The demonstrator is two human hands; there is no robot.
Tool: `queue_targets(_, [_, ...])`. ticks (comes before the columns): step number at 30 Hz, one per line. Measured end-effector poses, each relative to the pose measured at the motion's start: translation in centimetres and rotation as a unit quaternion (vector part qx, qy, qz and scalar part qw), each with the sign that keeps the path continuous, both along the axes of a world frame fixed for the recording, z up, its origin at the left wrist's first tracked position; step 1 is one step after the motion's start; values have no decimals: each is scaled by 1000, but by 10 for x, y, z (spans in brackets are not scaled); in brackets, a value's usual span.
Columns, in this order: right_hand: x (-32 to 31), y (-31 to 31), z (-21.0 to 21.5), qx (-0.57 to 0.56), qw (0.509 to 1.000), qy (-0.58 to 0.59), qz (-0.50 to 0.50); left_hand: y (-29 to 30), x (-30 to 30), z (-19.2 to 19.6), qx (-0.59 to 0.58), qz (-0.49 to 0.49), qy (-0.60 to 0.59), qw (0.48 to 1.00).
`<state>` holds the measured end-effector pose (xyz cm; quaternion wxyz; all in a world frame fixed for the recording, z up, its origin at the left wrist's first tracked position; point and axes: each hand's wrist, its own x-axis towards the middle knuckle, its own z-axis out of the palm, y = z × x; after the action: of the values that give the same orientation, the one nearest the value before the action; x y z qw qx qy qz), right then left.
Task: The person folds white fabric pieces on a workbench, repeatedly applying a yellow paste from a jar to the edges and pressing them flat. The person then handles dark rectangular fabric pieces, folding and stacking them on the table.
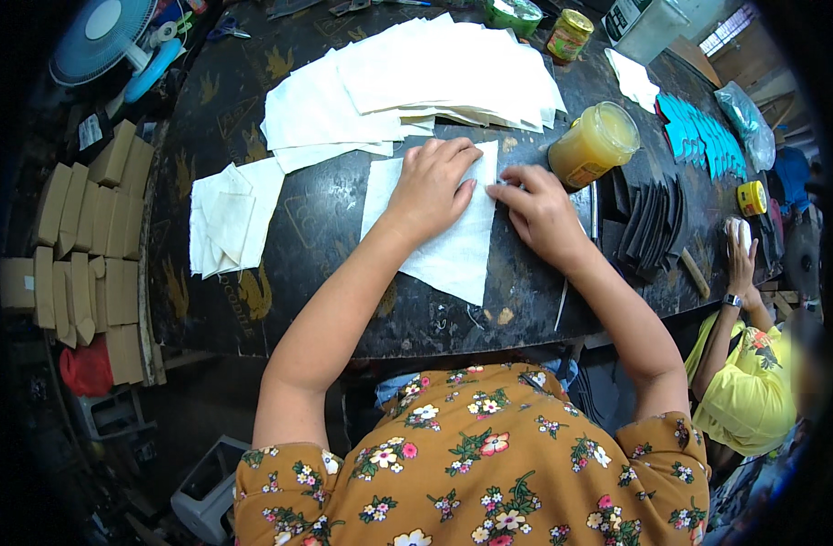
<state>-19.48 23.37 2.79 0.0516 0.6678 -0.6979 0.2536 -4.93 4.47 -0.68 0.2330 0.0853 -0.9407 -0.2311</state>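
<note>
Landmark: the jar of yellow paste (595,143), standing open on the dark tabletop (343,309); every place below is told from it.
Sheet in hand: one white sheet (444,246) lies flat just left of the jar, a pale, thin, roughly square piece, one corner pointing down toward the tabletop's near edge.
Left hand: left hand (432,187) is down flat on the sheet's upper part, left of the jar, palm pressing, fingers spread and closing on nothing.
Right hand: right hand (541,211) sits just below the jar at the sheet's right edge, fingertips pinching or pressing that edge; whether it truly grips the paper I cannot tell.
Progress: I'd judge this sheet only just begun, since it lies nearly unfolded with just its right edge being worked.
Done so far: a small heap of folded white pieces (225,218) rests well left of the jar, looking finished.
Left to do: a big stack of flat white sheets (416,82) waits up and left of the jar, so by my reckoning most of the work is ahead.
Nearby: dark fanned pieces (648,218) lie just right of the jar; turquoise pieces (703,136) beyond them.
Co-worker: another person's hand (739,250) works far right of the jar.
</note>
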Motion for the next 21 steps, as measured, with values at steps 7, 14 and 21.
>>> queue_targets(7, [20, 13, 5, -3, 999, 28, -26, 0, -1, -3, -7, 6, -3, 1000])
queue_targets(14, [42, 27, 6, 41, 999, -4, 10, 0, 0, -2, 1, 7, -7, 1000])
queue_targets(21, [-31, 51, 97, -127, 971, 51, -198, 2, 0, -2, -6, 10, -13, 1000])
